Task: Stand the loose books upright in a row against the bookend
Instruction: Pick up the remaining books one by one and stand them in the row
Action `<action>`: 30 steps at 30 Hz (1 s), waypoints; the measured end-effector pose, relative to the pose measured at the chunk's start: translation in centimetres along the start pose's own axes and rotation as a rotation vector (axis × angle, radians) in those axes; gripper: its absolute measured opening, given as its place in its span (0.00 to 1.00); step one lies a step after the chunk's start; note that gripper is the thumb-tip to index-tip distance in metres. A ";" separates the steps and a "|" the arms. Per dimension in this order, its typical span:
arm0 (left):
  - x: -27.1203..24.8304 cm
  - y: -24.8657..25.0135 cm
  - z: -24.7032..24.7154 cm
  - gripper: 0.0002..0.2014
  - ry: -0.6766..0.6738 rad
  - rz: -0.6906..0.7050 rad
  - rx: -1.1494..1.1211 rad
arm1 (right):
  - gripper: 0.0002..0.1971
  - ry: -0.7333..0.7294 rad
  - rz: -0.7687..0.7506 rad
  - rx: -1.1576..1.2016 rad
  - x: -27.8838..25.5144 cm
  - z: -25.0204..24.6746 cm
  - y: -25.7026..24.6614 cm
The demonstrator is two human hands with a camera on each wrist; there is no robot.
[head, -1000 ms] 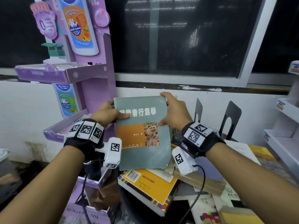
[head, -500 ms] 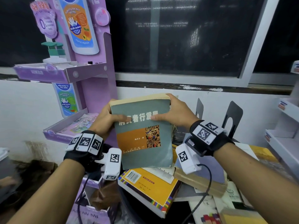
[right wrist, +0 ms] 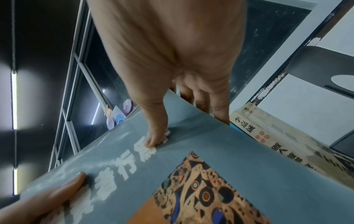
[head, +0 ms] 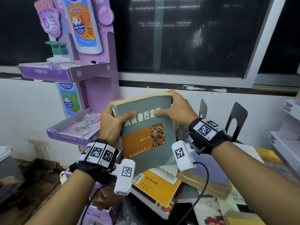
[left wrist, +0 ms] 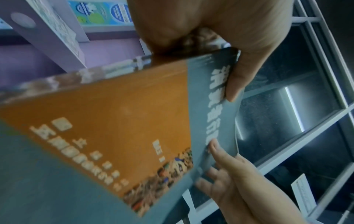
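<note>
A grey-green book [head: 146,132] with an orange panel and white title stands nearly upright in the air, cover facing me, above the pile. My left hand [head: 112,122] grips its spine edge, thumb on the cover. My right hand [head: 175,108] grips the top right corner, thumb on the cover and fingers behind. The same book [left wrist: 107,136] [right wrist: 191,174] fills both wrist views. Two black metal bookends [head: 237,120] [head: 203,108] stand behind my right wrist. A cream book [right wrist: 283,137] with dark lettering on its spine lies just right of the held book.
Loose books lie flat in a heap below: an orange-yellow one [head: 155,190], a lavender one [head: 209,172], yellow ones [head: 266,155] to the right. A purple cardboard display stand [head: 90,73] rises at the left. White shelves [head: 289,135] stand at the right edge, a dark window behind.
The book has risen and tipped more upright, its top page edge now showing. My left hand slid round its spine and my right thumb moved onto the cover.
</note>
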State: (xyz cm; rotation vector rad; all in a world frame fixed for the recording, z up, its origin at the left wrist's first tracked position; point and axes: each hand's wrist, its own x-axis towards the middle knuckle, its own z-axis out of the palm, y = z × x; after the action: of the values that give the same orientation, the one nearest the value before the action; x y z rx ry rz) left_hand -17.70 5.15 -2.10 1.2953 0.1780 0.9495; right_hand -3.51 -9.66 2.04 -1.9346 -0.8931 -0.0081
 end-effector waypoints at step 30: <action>0.4 -0.8 3.8 0.19 -0.365 -0.310 0.168 | 0.23 -0.131 0.063 0.300 -4.0 -1.6 -1.0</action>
State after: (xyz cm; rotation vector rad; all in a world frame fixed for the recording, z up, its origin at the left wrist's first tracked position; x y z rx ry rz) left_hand -14.79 2.68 -1.41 1.5210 0.1702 0.4324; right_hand -6.46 -12.97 2.18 -1.6947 -0.8646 0.2782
